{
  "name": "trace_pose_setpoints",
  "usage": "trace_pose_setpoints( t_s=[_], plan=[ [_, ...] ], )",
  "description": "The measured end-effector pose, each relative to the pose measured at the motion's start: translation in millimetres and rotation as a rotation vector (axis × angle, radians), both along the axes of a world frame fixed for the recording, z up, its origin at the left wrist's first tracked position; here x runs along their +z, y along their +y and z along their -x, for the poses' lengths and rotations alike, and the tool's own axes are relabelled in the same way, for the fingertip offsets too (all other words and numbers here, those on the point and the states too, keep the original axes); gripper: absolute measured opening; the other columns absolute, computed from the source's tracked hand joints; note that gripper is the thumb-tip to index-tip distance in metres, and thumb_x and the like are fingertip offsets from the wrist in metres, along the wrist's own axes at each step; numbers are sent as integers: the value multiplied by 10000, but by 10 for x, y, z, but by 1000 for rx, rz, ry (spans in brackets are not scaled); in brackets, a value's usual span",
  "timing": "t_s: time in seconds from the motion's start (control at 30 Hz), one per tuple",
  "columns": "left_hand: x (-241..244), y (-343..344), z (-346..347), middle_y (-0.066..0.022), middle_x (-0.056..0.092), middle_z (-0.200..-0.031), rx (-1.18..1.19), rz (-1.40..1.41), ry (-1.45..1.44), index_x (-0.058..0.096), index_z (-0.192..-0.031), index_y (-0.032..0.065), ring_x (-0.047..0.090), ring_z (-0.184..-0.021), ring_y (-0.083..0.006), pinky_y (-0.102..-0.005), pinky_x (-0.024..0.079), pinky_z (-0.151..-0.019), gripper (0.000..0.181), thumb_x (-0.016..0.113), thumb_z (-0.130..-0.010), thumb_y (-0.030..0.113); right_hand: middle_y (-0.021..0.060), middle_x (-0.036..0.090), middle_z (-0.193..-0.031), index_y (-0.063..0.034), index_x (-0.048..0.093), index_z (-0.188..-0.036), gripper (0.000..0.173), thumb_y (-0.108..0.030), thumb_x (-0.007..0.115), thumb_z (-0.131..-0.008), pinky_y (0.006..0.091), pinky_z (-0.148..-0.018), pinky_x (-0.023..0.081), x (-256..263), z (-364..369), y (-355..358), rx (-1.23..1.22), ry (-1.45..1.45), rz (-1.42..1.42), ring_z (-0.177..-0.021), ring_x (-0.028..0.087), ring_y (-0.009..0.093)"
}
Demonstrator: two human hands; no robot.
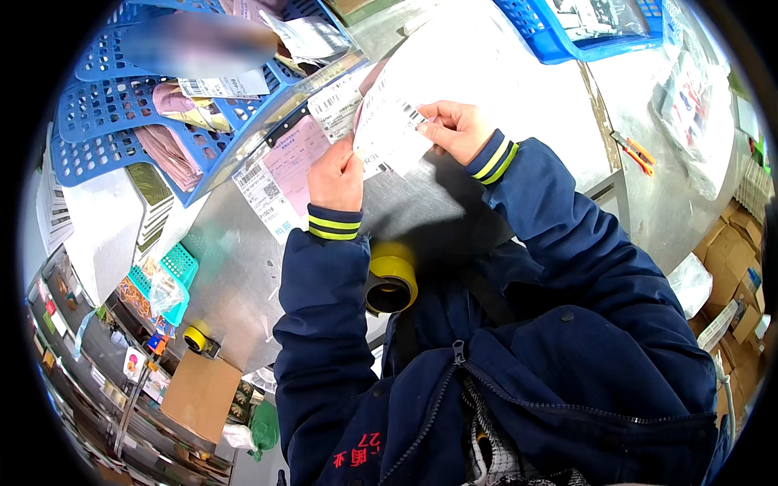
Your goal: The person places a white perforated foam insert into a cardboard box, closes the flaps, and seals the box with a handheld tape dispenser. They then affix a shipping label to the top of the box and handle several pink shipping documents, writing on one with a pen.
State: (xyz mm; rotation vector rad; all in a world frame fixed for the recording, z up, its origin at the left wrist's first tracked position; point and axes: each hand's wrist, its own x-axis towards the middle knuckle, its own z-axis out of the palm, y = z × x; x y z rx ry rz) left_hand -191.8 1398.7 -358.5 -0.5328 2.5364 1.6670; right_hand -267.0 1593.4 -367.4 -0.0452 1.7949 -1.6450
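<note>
Both hands are over a metal worktable, in front of the dark blue jacket. My right hand (456,129) pinches the right edge of a white printed label sheet (392,130) between thumb and fingers. My left hand (335,176), closed into a loose fist, is at the left edge of the same papers; its fingertips are hidden. Under and beside it lie a pink printed slip (298,155) and a white barcode label (267,194). Near my left forearm stands a roll of yellow tape (392,267) with a dark core.
Blue perforated baskets (121,109) with pink slips and labels stand at upper left. Another blue basket (559,45) is at upper right. An orange utility knife (635,153) and plastic-wrapped goods (693,115) lie right. A teal basket (182,267) and second tape roll (196,337) are lower left.
</note>
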Motion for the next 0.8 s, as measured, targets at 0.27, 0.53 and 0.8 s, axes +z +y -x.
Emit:
trace_pose_setpoints(
  t_s=[0.27, 0.53, 0.8],
  plan=[
    [61, -39, 25, -43, 613, -815, -35, -121, -140, 559, -1053, -37, 536, -684, -62, -191, 441, -618, 258, 483, -808, -10, 51, 586, -681, 28, 561, -1022, 227, -66, 546, -816, 183, -498, 414, 54, 85, 23, -107, -197, 215, -544, 499, 64],
    [57, -72, 27, -85, 617, -916, -12, -323, -204, 525, -1069, -63, 565, -769, -85, -192, 450, -667, 271, 450, -809, -37, 71, 571, -650, 10, 560, -1018, 212, -48, 529, -816, 158, -411, 360, 120, 240, 19, -247, -542, 421, -455, 453, 63],
    [186, 2, 74, -76, 611, -908, 70, -492, -221, 521, -1076, -60, 552, -741, -74, -188, 448, -640, 278, 465, -806, -25, 93, 580, -669, 13, 547, -1024, 219, -31, 526, -810, 170, -417, 372, 95, 174, -40, -280, -542, 403, -462, 461, 80]
  ],
)
